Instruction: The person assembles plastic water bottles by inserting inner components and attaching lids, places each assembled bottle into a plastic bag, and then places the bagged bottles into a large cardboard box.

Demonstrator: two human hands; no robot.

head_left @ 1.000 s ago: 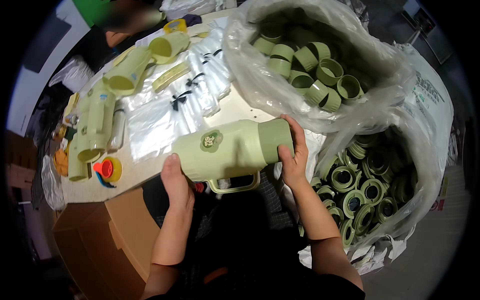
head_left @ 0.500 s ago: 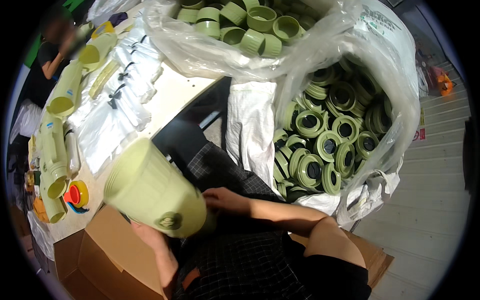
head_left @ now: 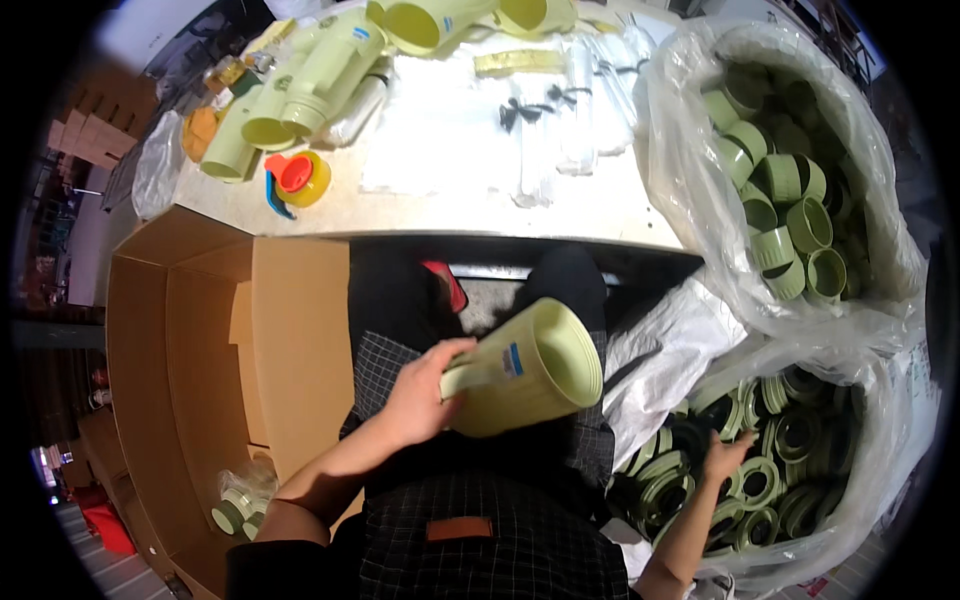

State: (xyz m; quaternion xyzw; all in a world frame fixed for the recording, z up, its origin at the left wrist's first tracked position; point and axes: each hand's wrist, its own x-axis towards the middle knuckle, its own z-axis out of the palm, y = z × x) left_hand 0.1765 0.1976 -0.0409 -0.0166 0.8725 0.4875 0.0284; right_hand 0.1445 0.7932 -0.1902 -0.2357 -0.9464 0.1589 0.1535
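My left hand is closed round the handle of a light green plastic jug body above my lap. The jug lies tilted, its wide threaded mouth facing right, with a small blue label on its side. At the lower right, my right hand reaches into a plastic-lined sack. Its fingers look spread just over the green ring-shaped lids with black centres, and nothing shows held in them. The fingertips partly merge with the lids below.
Another lined sack holds green cups. On the table lie more jug bodies, clear plastic bags and a yellow tape roll with a red piece. An open cardboard box stands at my left, wrapped green parts inside.
My view has turned toward the table. The jug has swung round, its mouth now facing right, held by the left hand alone. My right hand has left the jug and gone to the lids.
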